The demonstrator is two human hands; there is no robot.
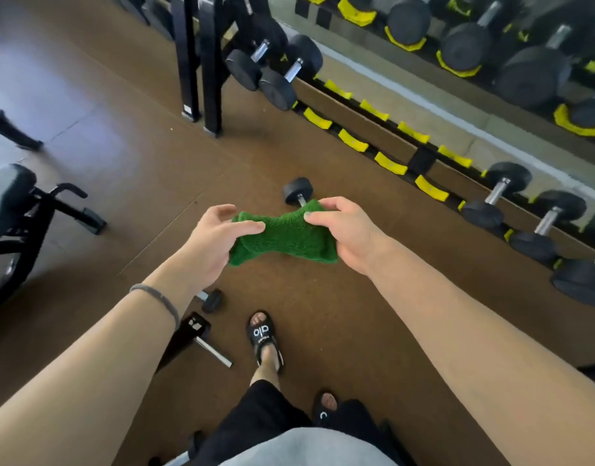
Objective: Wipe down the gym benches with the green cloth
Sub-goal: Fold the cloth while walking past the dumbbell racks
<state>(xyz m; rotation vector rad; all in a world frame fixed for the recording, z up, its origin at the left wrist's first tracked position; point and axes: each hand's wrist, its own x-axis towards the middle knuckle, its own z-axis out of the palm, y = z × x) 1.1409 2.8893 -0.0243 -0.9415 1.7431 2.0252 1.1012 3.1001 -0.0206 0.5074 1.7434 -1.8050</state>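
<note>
You've got the green cloth (282,235) bunched in mid-air, left hand (207,245) and right hand (346,232) each pinching an end, but a slack pinch could drop it among the dumbbells below.

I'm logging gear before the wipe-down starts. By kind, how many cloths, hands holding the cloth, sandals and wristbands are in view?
green cloth: 1
hands holding it: 2 (left hand, right hand)
sandals: 2 (the second is partly hidden)
wristband: 1
Total: 6
</note>
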